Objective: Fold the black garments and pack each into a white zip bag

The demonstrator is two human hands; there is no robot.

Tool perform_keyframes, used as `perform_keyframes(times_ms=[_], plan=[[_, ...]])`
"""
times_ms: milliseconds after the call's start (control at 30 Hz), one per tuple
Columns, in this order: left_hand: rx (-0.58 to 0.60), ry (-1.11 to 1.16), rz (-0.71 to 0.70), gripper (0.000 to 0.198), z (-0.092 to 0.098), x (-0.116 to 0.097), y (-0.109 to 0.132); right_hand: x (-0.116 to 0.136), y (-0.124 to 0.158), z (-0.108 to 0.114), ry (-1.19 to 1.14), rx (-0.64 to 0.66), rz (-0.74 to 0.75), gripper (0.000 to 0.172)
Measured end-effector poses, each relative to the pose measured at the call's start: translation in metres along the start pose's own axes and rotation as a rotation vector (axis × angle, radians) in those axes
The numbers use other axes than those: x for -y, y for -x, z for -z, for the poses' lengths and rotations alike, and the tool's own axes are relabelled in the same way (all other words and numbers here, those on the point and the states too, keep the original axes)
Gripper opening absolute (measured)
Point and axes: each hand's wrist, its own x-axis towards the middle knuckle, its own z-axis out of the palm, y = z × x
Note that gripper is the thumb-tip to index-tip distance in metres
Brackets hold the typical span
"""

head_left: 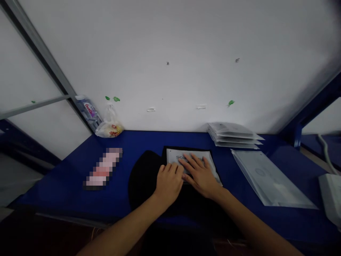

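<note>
A pale rectangular sheet or packet with dark printed letters [174, 153] lies on black fabric [142, 176] in front of me. My right hand [201, 174] rests flat on the sheet, its fingers stretched out and covering part of the lettering. Close beside it, my left hand [170, 183] is closed, fingers curled down at the sheet's near left side. What those fingers grip, if anything, is hidden under them. The black fabric spreads out below both hands and to the left, and its folds are hard to make out.
On the blue tabletop [71, 174], a stack of frosted plastic bags [234, 135] stands at the back right, with one more bag [271, 179] nearer. A pixelated pink object [103, 169] lies left. A bottle [89, 112] and a tied plastic bag [110, 128] lean by the wall.
</note>
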Motion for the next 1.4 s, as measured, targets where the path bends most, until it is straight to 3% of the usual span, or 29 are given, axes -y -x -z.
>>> perform_keyframes(times_ms=[133, 300, 433, 667, 800, 1000, 1100, 1300, 1400], plan=[[0.024, -0.008, -0.073, 0.014, 0.000, 0.010, 0.003, -0.001, 0.000, -0.004, 0.030, -0.019, 0.025, 0.055], [0.055, 0.133, -0.154, 0.012, 0.015, 0.043, 0.022, -0.003, -0.001, -0.009, 0.050, -0.076, 0.047, 0.058], [-0.013, 0.140, -0.211, 0.017, 0.018, 0.065, 0.032, 0.010, 0.000, -0.006, -0.013, -0.146, 0.122, 0.044], [-0.142, 0.100, -0.257, 0.021, 0.010, 0.065, 0.030, 0.050, -0.013, -0.012, -0.032, -0.390, 0.410, 0.012], [-0.147, 0.148, -0.215, 0.022, 0.013, 0.066, 0.031, 0.036, -0.005, -0.009, 0.034, -0.457, 0.474, 0.011], [-0.080, 0.236, -0.111, 0.021, 0.012, 0.074, 0.033, -0.024, 0.048, 0.008, 0.070, -0.378, 0.330, 0.018], [-0.077, 0.256, -0.100, 0.019, 0.010, 0.077, 0.031, -0.042, 0.067, 0.012, 0.090, -0.380, 0.294, 0.016], [-0.034, 0.327, -0.082, 0.018, 0.013, 0.075, 0.032, -0.038, 0.067, 0.016, 0.110, -0.329, 0.163, 0.012], [-0.051, 0.478, -0.080, 0.014, 0.019, 0.068, 0.030, -0.020, 0.053, 0.017, 0.140, -0.256, 0.121, 0.041]])
